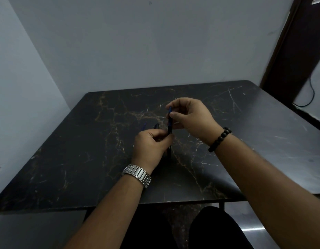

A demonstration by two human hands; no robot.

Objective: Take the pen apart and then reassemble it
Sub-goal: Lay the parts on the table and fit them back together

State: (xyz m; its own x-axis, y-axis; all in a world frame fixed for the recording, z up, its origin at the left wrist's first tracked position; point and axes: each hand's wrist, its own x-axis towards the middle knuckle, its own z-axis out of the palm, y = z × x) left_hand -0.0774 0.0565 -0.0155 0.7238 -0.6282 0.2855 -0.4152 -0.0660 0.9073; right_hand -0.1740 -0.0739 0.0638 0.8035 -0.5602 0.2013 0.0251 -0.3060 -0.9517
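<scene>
A dark pen barrel (169, 129) stands nearly upright between my two hands, above the black marble table (80, 151). My left hand (152, 148) grips its lower part, and the bottom end pokes out below my palm. My right hand (189, 115) pinches the blue upper end of the pen with thumb and forefinger. On the table just behind my left hand lie a thin blue refill (144, 125) and a small dark pen part (156, 125); my knuckles hide their near ends.
A grey wall rises behind the table's far edge. A dark door frame (295, 51) and a black cable (311, 94) are at the right. The table's near edge runs above my dark-clothed knees (214, 229).
</scene>
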